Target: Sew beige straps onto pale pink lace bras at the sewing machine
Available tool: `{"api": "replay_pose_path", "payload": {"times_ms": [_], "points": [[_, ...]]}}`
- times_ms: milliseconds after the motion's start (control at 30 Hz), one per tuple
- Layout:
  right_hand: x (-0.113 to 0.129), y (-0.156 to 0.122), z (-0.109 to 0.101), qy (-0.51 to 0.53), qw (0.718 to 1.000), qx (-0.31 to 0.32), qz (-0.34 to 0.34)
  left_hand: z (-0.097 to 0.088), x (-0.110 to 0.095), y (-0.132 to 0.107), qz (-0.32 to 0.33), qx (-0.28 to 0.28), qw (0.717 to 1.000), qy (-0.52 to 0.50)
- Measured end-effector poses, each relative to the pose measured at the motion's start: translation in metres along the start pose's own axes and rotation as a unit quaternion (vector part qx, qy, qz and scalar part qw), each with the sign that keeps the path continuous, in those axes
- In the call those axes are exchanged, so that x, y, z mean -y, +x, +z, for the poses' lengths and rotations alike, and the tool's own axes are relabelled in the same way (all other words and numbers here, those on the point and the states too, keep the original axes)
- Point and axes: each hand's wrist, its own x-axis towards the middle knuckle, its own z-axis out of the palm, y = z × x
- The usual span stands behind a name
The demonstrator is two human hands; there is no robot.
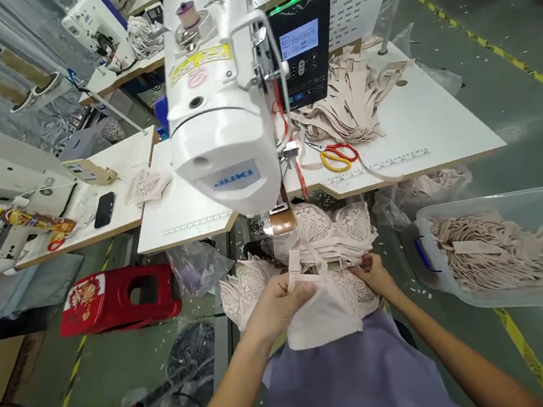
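1. Bra [324,325] sits gripped in the left hand [282,304], thumb on top and fingers curled behind; its plain pale panel hangs toward the lap [352,381].
2. The right hand [377,277] has its fingers bent in at the right edge of the lace; whether they grip this bra or a layer beneath, I cannot tell.
3. The bra is between the lap and the machine [222,143], near the brown plate [281,221]. More bras [323,223] are layered just beyond it.
4. To handle it well, I would keep the hands apart and the edge flat; lace probably stretches, so a light, even hold suits it best.
5. The strap [294,264] could fold under or snag: better laid aside, with one layer checked at a time and fingertips clear of the plate.
6. On the bench [459,137], scissors [338,157] lie open-handled by a heap of strips [348,102], behind a ruler [382,167].
7. Farther out, a tub [522,299] of similar strips stands at right, a red stool [118,299] at left.
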Motion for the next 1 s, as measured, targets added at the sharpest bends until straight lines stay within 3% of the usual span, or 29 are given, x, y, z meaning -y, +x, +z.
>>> {"api": "replay_pose_path", "payload": {"times_ms": [67,133,200,267,333,400,433,467,500,533,600,633,667,700,733,767,867,1000], "points": [[0.001,0.000,-0.015,0.014,0.998,0.052,-0.010,-0.017,0.001,0.006,-0.014,0.009,0.998,0.057],[0.004,-0.002,-0.038,0.023,0.994,0.104,-0.029,-0.044,0.001,0.012,-0.038,-0.023,0.987,0.155],[0.011,-0.010,-0.064,0.029,0.988,0.143,-0.044,-0.070,-0.002,0.023,-0.055,-0.143,0.946,0.287],[0.024,-0.023,-0.086,0.031,0.983,0.173,-0.054,-0.083,-0.006,0.040,-0.046,-0.198,0.916,0.346],[0.045,-0.041,-0.095,0.091,0.973,0.205,-0.054,-0.071,-0.005,0.059,0.009,-0.226,0.900,0.374],[0.069,-0.061,-0.093,0.242,0.944,0.219,-0.039,-0.039,0.002,0.075,0.091,-0.194,0.904,0.370],[0.081,-0.069,-0.090,0.320,0.922,0.213,-0.033,-0.019,0.008,0.081,0.112,-0.121,0.925,0.342],[0.091,-0.075,-0.088,0.358,0.907,0.217,-0.041,0.000,0.014,0.086,0.093,-0.009,0.950,0.297],[0.100,-0.078,-0.087,0.352,0.904,0.232,-0.063,0.017,0.019,0.090,0.056,0.073,0.964,0.249],[0.108,-0.078,-0.090,0.309,0.913,0.249,-0.098,0.030,0.023,0.092,0.029,0.111,0.971,0.209],[0.121,-0.065,-0.105,0.151,0.948,0.221,-0.173,0.044,0.026,0.094,-0.007,0.124,0.980,0.158],[0.128,-0.052,-0.116,0.066,0.964,0.159,-0.202,0.046,0.025,0.093,-0.010,0.108,0.983,0.148],[0.136,-0.036,-0.129,-0.013,0.975,0.055,-0.213,0.045,0.023,0.092,-0.010,0.097,0.985,0.143],[0.145,-0.018,-0.142,-0.083,0.971,-0.068,-0.214,0.043,0.021,0.090,-0.010,0.092,0.986,0.139],[0.154,0.001,-0.154,-0.140,0.958,-0.144,-0.207,0.040,0.018,0.088,-0.008,0.092,0.986,0.138],[0.163,0.019,-0.164,-0.177,0.950,-0.159,-0.201,0.036,0.014,0.085,-0.004,0.094,0.986,0.140],[0.189,0.055,-0.182,-0.188,0.956,-0.105,-0.197,0.026,0.005,0.074,0.025,0.069,0.989,0.125],[0.211,0.048,-0.178,-0.132,0.967,-0.045,-0.215,0.013,-0.006,0.061,0.057,-0.004,0.994,0.093]]}}
